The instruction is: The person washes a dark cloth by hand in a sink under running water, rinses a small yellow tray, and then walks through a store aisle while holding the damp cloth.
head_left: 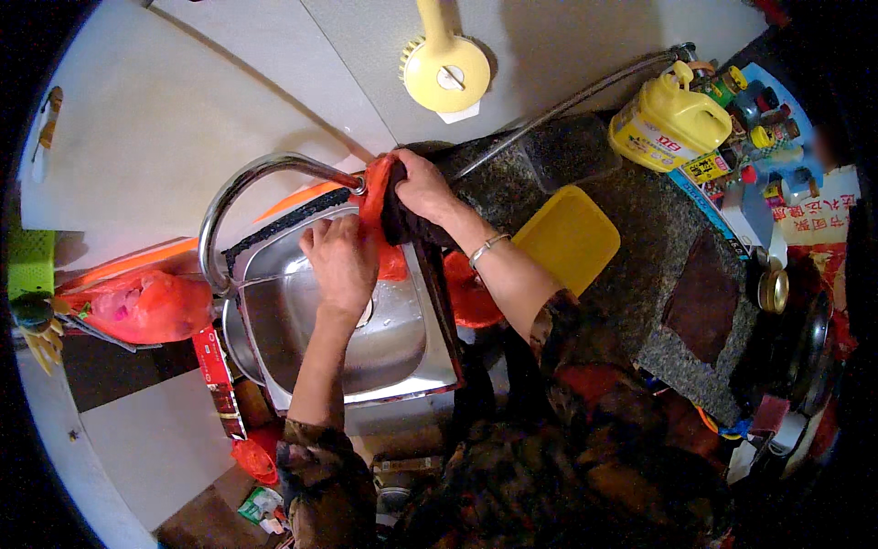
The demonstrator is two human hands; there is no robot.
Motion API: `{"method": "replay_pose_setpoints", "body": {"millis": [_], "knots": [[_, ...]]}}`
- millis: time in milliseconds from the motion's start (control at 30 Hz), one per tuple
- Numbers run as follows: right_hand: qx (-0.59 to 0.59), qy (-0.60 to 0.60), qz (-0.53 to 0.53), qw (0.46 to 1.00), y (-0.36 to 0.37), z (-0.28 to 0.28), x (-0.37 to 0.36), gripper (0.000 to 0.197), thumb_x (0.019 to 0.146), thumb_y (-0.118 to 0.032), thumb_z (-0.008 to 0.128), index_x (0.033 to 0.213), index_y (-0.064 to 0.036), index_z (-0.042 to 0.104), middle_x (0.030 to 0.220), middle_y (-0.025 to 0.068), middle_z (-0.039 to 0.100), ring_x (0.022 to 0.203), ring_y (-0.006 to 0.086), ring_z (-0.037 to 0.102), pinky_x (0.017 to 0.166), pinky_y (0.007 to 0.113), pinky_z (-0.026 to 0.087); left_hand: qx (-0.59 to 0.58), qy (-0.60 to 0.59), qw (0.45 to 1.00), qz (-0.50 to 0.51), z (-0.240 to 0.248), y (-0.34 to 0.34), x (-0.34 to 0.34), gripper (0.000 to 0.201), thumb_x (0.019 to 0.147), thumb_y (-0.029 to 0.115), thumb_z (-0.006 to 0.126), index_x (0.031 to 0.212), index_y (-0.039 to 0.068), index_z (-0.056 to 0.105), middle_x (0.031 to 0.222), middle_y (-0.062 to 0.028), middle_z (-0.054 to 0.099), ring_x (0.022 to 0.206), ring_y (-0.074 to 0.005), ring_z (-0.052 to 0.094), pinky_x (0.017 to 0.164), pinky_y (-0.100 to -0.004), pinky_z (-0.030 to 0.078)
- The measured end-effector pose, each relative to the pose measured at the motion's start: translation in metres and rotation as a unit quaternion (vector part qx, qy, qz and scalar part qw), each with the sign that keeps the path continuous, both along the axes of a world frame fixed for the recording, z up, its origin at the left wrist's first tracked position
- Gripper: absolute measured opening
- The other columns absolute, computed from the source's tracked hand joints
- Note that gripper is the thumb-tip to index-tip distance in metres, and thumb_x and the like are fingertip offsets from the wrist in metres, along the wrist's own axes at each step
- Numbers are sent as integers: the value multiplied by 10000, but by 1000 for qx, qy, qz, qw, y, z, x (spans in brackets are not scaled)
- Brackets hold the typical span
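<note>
My right hand (424, 189) is closed around the upper part of a thin red plastic bag (370, 209), beside the tip of the curved chrome tap (245, 180). Something dark and soft-looking (409, 224) hangs below that hand, against the bag; I cannot make out what it is. My left hand (343, 263) is curled with its fingers at the bag's left side, above the steel sink (395, 346). Its fingertips are partly hidden. The bag's lower end hangs over the sink's right rim.
Right of the sink, a yellow tray (569, 240) lies on the dark stone counter. A yellow jug (670, 123) and several bottles stand at the back right. A yellow brush (447, 73) hangs on the wall. Another red bag (160, 306) is left of the sink.
</note>
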State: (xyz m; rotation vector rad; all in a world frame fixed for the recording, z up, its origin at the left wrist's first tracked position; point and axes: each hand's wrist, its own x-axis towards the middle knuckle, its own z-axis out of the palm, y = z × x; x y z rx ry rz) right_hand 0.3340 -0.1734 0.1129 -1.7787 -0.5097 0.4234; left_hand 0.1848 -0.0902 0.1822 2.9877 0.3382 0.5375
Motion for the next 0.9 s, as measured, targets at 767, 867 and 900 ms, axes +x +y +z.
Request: {"method": "replay_pose_setpoints", "body": {"millis": [767,867,900], "knots": [[-313,-334,148,877,-18,14,-1,318,750,-137,543,1014,35,582,972,188,644,1005,334,565,826,468,428,-176,34,982,53,-7,-23,-21,219,776,180,651,841,-12,567,803,-233,592,818,-411,568,719,-476,457],[-343,-358,138,858,-10,11,5,267,751,-166,541,943,-5,634,933,165,663,977,312,590,803,450,435,-220,45,972,69,-12,-29,-23,279,746,191,677,874,-21,548,807,-236,607,794,-415,575,746,-475,454],[-352,-360,123,855,-8,11,5,253,755,-166,537,926,-13,642,931,160,665,958,307,600,798,448,437,-226,45,971,65,-14,-30,-23,286,749,196,677,885,-19,546,813,-236,610,797,-414,581,747,-474,454]]}}
